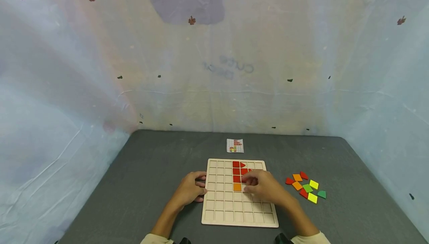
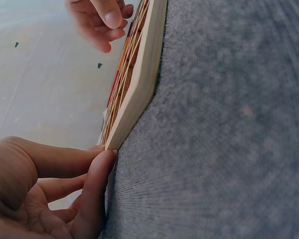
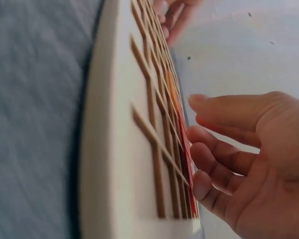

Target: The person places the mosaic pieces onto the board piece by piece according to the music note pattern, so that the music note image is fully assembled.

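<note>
A pale wooden grid board (image 1: 239,219) lies flat, with several red tiles (image 1: 236,171) and one orange tile (image 1: 237,187) in its upper middle squares. At its left side, my left hand (image 1: 189,190) holds the edge; the left wrist view shows thumb (image 2: 97,184) and index finger meeting at the board's rim. Over the tiles sits my right hand (image 1: 263,186), its fingertips (image 3: 202,184) right at the red tiles and its thumb apart from them, near the orange one. Nothing shows between that thumb and the fingers. The right hand covers some squares in the head view.
A small printed pattern card (image 1: 235,145) lies beyond the board. On the right, loose red, orange, yellow and green tiles (image 1: 307,188) are scattered over the dark grey tabletop (image 1: 355,214). A pale sheet (image 1: 214,106) with small dark marks hangs behind the table.
</note>
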A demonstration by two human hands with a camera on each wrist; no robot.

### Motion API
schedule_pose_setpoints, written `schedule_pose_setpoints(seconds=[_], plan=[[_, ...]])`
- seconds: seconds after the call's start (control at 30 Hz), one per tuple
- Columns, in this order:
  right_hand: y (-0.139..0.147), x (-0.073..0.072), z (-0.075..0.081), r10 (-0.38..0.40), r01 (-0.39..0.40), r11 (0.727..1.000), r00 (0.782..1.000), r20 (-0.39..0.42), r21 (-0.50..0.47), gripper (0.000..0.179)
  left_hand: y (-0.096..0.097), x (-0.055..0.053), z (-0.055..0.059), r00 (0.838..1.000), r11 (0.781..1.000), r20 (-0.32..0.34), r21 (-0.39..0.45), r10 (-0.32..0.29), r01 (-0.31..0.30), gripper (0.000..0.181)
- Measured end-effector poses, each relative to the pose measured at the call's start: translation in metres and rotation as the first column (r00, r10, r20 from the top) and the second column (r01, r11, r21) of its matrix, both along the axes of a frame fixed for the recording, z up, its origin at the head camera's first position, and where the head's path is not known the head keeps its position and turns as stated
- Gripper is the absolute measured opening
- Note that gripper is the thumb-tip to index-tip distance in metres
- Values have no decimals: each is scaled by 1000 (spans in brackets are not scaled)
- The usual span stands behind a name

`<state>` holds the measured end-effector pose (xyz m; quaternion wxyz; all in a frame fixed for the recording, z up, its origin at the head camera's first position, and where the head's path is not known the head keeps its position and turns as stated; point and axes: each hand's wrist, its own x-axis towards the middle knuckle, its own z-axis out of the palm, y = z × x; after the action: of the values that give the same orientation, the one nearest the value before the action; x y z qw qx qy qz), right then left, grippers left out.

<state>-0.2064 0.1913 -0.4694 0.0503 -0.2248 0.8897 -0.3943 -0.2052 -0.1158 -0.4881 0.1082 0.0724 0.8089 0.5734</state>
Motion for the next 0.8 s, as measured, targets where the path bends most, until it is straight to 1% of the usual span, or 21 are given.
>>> schedule_pose_setpoints(seconds=[0.1,0.23,0.37,0.6,0.8], plan=[[9,0,4,-16,16,1000,1000,24,-5,24,0,0,-1,1000,1000,1,-5,-2,2,64],[22,0,10,-42,42,999,999,34,-9,28,0,0,0,1000,1000,6,-3,2,-2,64],[38,-2,15,-85,85,996,996,39,-1,30,-1,1,1,1000,1000,4,8,2,-2,64],[70,-5,19,-190,189,982,981,42,23,37,-1,1,1,1000,1000,2,5,4,-4,64],[98,-3,23,-233,232,972,972,33,33,41,0,1,0,1000,1000,11,0,5,-5,63]])
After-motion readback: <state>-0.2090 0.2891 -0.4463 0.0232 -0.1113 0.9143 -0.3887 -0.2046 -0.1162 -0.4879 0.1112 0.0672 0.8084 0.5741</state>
